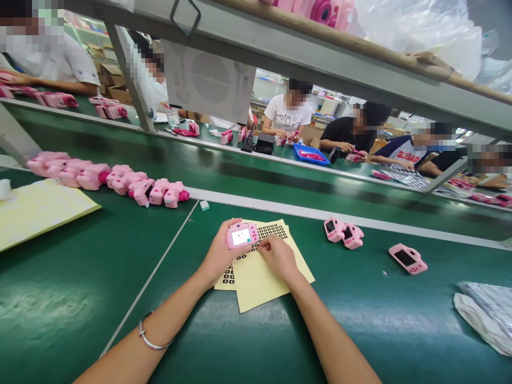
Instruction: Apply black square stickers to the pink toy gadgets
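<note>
My left hand (219, 250) is wrapped round a pink toy camera (242, 235), its lit white screen turned up toward me. Just right of the camera, my right hand (279, 258) is closed with thumb and forefinger pinched together. Whatever lies between those fingertips is too small to make out. Beneath both hands lie pale yellow sticker sheets (264, 288), printed with rows of black rounded-square frames (229, 274). The lower edge of the camera is partly covered by my left fingers.
Several pink cameras (86, 173) stand in a row at the left, beside a yellow sheet (44, 210). Two cameras (343, 233) and a single one (408, 259) lie at right, near a plastic bag (486, 314). Co-workers (288, 109) sit across the green bench (184, 325).
</note>
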The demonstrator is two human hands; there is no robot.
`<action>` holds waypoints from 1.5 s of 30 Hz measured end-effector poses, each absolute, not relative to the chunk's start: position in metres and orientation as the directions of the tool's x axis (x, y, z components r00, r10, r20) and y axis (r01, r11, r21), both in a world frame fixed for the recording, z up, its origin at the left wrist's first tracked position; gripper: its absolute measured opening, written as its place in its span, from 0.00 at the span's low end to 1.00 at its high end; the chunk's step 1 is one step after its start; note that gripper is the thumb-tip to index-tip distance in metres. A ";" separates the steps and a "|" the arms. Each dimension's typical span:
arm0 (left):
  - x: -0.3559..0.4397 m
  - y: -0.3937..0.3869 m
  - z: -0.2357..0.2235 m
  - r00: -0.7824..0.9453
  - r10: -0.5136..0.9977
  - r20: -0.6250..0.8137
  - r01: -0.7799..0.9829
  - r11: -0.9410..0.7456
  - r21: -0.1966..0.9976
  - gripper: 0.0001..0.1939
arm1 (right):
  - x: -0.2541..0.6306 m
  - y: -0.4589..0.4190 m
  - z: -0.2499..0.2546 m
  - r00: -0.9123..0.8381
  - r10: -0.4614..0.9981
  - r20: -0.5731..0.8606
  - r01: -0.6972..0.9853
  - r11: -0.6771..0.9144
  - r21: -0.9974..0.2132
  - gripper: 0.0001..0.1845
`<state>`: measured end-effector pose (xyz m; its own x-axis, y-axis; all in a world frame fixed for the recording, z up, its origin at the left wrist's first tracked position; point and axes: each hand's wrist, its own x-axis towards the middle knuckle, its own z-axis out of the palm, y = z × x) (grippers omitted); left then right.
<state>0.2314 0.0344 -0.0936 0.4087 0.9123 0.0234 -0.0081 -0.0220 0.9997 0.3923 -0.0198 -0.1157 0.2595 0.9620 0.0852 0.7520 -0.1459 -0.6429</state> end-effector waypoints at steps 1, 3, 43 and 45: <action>0.231 0.034 -0.094 0.411 0.911 0.025 -0.010 -0.024 1.000 0.34 | 0.393 -0.019 -0.116 0.254 0.963 0.087 0.751 -0.140 -0.646 0.04; 0.231 0.035 -0.095 0.413 0.910 0.031 -0.004 -0.032 0.999 0.34 | 0.394 -0.019 -0.118 0.246 0.964 0.101 0.746 -0.122 -0.654 0.04; 0.235 0.021 -0.107 0.644 0.736 0.207 0.091 -0.343 0.935 0.25 | 0.446 -0.064 -0.056 0.171 0.806 0.567 0.800 0.222 -0.557 0.14; 0.235 0.021 -0.107 0.651 0.729 0.210 0.093 -0.352 0.932 0.25 | 0.433 -0.059 -0.061 0.196 0.786 0.586 0.798 0.219 -0.561 0.14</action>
